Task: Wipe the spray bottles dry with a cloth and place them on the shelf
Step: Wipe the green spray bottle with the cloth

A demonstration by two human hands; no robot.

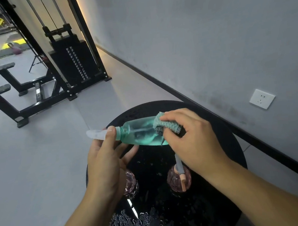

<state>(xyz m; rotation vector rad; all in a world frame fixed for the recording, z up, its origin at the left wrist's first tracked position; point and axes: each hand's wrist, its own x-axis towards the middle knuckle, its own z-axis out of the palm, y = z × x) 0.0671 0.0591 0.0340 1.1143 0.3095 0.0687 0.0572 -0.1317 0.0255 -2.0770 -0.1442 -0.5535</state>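
Note:
A clear green spray bottle (139, 132) lies sideways in the air above a round black table (222, 136). My left hand (105, 161) grips its neck, just behind the frosted cap (96, 134). My right hand (192, 141) presses a teal textured cloth (168, 124) around the bottle's base end. Two pink ribbed spray bottles stand on the wet tabletop below: one (179, 179) under my right wrist, with its pink nozzle showing, the other (130, 184) partly hidden behind my left hand.
Water droplets (134, 221) cover the table's near side. A grey wall with a white socket (262, 98) runs along the right. A black cable weight machine (74, 61) and bench frames (4, 91) stand to the left on the grey floor. No shelf is in view.

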